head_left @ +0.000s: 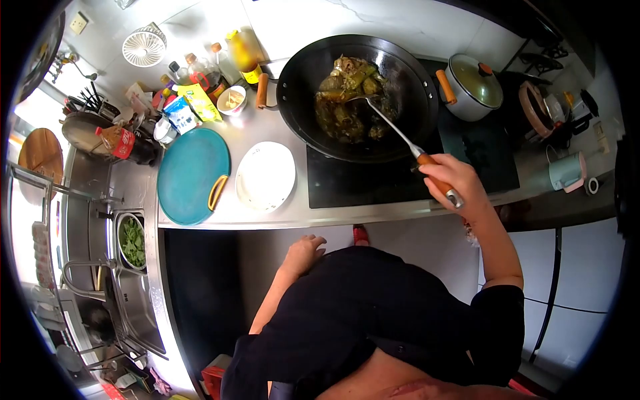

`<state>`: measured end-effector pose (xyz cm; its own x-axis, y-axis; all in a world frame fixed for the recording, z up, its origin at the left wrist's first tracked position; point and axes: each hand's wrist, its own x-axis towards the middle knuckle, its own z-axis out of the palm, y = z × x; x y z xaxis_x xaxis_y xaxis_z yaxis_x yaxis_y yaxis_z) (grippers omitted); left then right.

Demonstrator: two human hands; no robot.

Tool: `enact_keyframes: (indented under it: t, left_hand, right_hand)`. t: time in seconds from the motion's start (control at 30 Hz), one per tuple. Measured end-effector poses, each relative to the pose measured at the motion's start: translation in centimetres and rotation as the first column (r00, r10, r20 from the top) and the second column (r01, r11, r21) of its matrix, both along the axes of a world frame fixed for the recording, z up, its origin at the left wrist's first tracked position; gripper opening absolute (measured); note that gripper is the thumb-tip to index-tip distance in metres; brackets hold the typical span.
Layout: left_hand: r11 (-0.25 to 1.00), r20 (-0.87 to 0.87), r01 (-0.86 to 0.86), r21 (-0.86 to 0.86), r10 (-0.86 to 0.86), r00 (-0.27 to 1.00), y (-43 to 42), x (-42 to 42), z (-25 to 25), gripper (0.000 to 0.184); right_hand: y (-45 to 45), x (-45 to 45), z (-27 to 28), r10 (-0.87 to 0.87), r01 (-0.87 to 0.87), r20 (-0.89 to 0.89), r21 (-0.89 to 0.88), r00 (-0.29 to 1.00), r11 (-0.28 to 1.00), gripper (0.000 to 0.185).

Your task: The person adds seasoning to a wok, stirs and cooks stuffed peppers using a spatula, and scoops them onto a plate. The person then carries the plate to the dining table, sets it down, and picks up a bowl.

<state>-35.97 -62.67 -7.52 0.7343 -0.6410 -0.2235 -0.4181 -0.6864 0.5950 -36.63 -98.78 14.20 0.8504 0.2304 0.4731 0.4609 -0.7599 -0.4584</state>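
Note:
My right hand (pixel 455 184) is wrapped round the wooden handle of a long metal spatula (pixel 393 125). The spatula's head is partly buried in dark, glossy cooked food (pixel 350 110) with brown chunks and some green pieces. That food lies in a large black wok (pixel 300 127) on the black cooktop (pixel 360 190). My left hand (pixel 305 253) hangs in front of my body, below the counter edge, holding nothing, its fingers loosely apart. Left of the cooktop, a white bowl (pixel 265 177) sits nearest to it on the counter.
A teal cutting board (pixel 193 177) lies left of the bowl. Behind are a small bowl (pixel 231 100), seasoning packets (pixel 199 101) and several bottles. A lidded pot (pixel 473 87) stands right of the wok. Leafy greens (pixel 133 243) fill a colander at the sink (pixel 137 303).

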Motion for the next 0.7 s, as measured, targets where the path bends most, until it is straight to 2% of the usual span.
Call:
enact_keyframes:
  t: [0.2, 0.33, 0.37, 0.43, 0.57, 0.63, 0.7]
  left_hand:
    - [0.999, -0.018, -0.048, 0.019, 0.049, 0.999, 0.1, -0.3, 0.2, 0.022]
    - [0.997, -0.027, -0.071, -0.003, 0.071, 0.997, -0.1, -0.4, 0.6, 0.022]
    - [0.997, -0.024, -0.072, 0.003, 0.072, 0.997, -0.1, -0.4, 0.5, 0.021]
    - [0.997, -0.016, -0.075, 0.016, 0.075, 0.997, 0.2, -0.5, 0.2, 0.021]
    - [0.992, -0.018, -0.123, 0.007, 0.123, 0.992, 0.7, -1.2, -0.6, 0.021]
    - [0.991, -0.014, -0.132, -0.002, 0.132, 0.991, 1.0, -1.4, -1.0, 0.021]
    - [0.99, -0.011, -0.144, 0.009, 0.144, 0.99, 1.1, -1.5, -0.9, 0.021]
  right_hand:
    - [-1.2, -0.7, 3.9, -0.103, 0.086, 0.081, 0.188, 0.991, 0.978, 0.028]
    - [-2.0, 2.2, 2.9, -0.256, 0.23, 0.217, 0.139, 0.942, 0.963, 0.024]
    - [-2.0, 3.1, 2.4, -0.257, 0.217, 0.218, 0.192, 0.941, 0.957, 0.023]
    - [-2.0, 4.4, 1.1, -0.302, 0.251, 0.202, 0.245, 0.931, 0.937, 0.021]
    - [-0.3, 4.4, -0.1, -0.324, 0.32, -0.062, 0.415, 0.944, 0.852, 0.018]
    - [0.7, 3.7, -0.6, -0.316, 0.289, 0.046, 0.298, 0.948, 0.91, 0.017]
    - [1.2, 2.4, 0.1, -0.262, 0.259, -0.029, 0.297, 0.965, 0.919, 0.018]
